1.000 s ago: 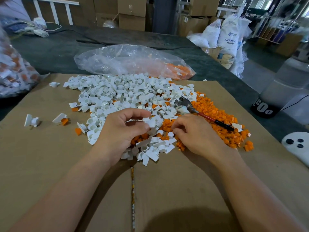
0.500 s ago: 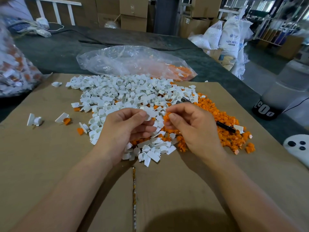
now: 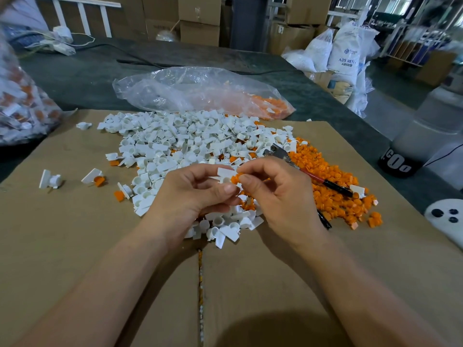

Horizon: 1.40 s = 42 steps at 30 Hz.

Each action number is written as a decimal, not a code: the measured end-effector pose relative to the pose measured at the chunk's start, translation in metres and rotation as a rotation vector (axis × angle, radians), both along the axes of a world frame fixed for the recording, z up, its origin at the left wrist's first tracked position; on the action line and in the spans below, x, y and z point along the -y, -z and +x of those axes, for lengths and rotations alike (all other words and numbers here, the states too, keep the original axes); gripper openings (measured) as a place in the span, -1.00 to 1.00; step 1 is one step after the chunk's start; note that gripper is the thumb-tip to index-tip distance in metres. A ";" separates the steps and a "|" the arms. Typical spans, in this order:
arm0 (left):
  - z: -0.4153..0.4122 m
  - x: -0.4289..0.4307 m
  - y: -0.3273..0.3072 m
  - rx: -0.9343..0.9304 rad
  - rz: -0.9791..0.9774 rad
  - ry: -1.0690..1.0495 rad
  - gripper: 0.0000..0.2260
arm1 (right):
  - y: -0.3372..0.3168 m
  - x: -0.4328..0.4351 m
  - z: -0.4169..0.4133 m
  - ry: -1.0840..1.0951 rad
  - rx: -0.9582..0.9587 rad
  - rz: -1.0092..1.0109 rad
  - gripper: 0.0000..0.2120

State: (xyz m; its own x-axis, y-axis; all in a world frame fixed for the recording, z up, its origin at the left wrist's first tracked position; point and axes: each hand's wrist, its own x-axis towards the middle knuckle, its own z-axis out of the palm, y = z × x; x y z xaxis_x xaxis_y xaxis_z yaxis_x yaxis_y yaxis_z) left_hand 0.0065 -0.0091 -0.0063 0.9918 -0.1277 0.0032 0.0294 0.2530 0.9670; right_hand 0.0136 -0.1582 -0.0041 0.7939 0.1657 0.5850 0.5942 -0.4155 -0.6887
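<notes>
The left hand (image 3: 193, 194) pinches a white clip (image 3: 225, 174) between thumb and curled fingers, and the right hand (image 3: 280, 196) pinches an orange cap (image 3: 238, 177) between thumb and forefinger, so the two parts touch exactly where the fingertips of both hands meet. The clip's flat tab sits on top of the pinch with its long axis running across from the left fingertips toward the right ones, its round socket just beneath; which way the socket opens is unclear. Below the grip lies the white pile (image 3: 180, 141) on the cardboard (image 3: 75, 234), and beyond the right knuckles are pliers (image 3: 278, 152) on the orange pile (image 3: 333, 194).

On the cardboard (image 3: 75, 246), socket pieces (image 3: 180, 136) lie left of caps (image 3: 325, 176), a bag (image 3: 190, 91) behind both.
</notes>
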 end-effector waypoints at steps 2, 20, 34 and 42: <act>0.000 0.001 0.000 0.021 0.065 -0.044 -0.72 | -0.001 0.002 0.001 0.002 0.044 -0.072 -0.88; -0.004 0.002 -0.002 0.031 0.075 0.012 -0.83 | -0.005 0.009 0.002 -0.070 0.085 -0.183 -0.91; -0.002 0.000 -0.002 0.040 -0.014 0.063 -0.73 | -0.005 0.009 -0.001 -0.183 -0.083 0.028 -0.78; -0.001 0.000 -0.001 0.090 0.095 -0.004 -0.65 | -0.005 0.003 -0.005 -0.150 -0.341 0.166 -0.68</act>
State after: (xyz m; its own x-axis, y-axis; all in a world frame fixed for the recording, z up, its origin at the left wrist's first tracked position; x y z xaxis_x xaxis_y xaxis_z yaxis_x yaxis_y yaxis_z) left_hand 0.0050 -0.0089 -0.0049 0.9885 -0.1280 0.0808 -0.0597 0.1606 0.9852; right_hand 0.0084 -0.1609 0.0009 0.9212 0.2198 0.3212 0.3659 -0.2081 -0.9071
